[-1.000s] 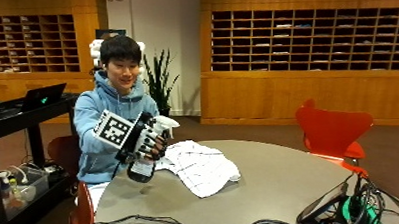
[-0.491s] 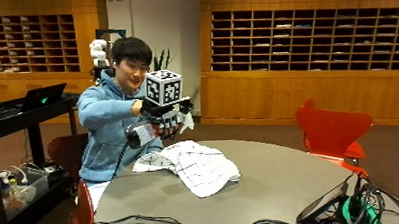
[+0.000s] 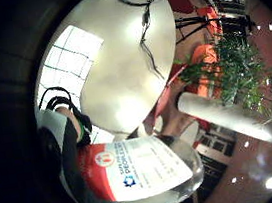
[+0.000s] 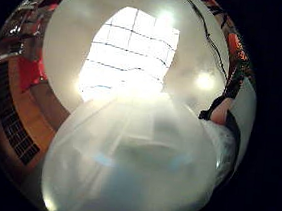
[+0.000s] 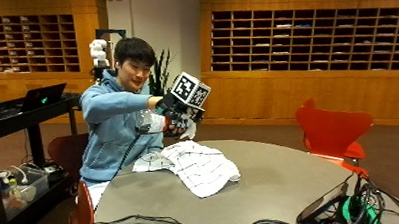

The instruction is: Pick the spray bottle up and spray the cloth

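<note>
Nozzle aim mattered most: the gloved right hand (image 5: pixel 175 119), apparently wrapped round the spray bottle (image 5: pixel 150 122) at centre-left, should tip it toward the cloth (image 5: pixel 198 164) below.

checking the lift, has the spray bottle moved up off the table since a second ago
Yes. The spray bottle, gripped by the gloved right hand, has risen from near the table edge to chest height above the cloth.

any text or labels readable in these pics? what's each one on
"PEOPLE": on the red, white and blue label of the spray bottle gripped in the gloved right hand.
Smaller lines around that word and on the rest of the label: too blurred to read.
Cloth and table: no text visible.
</note>
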The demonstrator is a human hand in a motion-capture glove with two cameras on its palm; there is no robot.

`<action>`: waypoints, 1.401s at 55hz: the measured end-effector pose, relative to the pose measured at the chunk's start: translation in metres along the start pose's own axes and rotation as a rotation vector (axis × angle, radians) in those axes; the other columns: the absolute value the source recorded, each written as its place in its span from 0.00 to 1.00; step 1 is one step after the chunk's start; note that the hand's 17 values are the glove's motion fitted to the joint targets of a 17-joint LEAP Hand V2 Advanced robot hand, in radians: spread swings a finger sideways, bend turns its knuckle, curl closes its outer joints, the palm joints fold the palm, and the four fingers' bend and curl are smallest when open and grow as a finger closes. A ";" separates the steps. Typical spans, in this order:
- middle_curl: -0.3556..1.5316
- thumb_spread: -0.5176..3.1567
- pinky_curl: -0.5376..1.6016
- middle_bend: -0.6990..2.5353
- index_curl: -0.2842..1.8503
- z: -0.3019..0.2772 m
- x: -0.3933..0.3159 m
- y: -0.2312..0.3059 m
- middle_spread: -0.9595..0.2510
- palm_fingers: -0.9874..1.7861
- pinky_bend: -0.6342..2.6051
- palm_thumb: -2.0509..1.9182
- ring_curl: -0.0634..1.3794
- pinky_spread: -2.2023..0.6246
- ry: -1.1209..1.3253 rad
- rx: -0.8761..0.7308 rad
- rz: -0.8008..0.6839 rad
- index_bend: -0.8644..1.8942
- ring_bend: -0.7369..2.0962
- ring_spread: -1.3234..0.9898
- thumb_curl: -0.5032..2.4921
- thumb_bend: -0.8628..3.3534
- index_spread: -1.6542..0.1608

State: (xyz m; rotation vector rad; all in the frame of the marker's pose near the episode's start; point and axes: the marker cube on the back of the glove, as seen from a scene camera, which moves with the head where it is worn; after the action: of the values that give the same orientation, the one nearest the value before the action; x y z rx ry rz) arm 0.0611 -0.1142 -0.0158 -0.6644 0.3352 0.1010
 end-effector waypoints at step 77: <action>0.45 0.21 0.43 0.39 0.38 -0.053 -0.023 0.009 0.66 0.86 0.31 0.73 0.35 0.69 -0.383 0.197 -0.180 0.47 0.46 0.49 0.45 0.20 0.80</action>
State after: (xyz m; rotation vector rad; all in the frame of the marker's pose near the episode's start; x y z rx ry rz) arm 0.0232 -0.1392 -0.0523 -0.4643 -0.0831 0.0214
